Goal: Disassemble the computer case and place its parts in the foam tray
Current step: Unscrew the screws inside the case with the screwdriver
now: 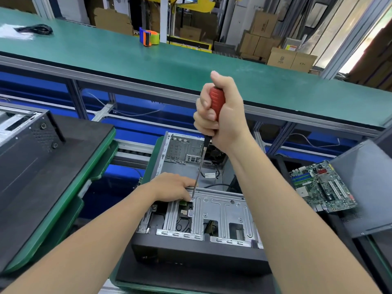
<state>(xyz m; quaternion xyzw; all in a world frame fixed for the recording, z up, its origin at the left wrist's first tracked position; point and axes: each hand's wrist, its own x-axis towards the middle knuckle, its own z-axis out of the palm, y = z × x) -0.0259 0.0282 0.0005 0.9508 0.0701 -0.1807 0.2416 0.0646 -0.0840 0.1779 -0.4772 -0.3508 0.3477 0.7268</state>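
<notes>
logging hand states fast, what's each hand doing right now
Left hand: open, resting on the computer case.
Right hand: closed round the screwdriver handle.

Bright, even overhead light leaves only soft, faint shadows. Daylight burns to white glare at the upper right edge. The wide lens bows the green table (191, 60) toward the borders. The right hand (222, 115) gripping the screwdriver (217, 100) is crisp, while the far cardboard boxes (263, 24) look soft.

The open computer case (214, 211) rests on a black-topped green pallet (161, 275).
</notes>
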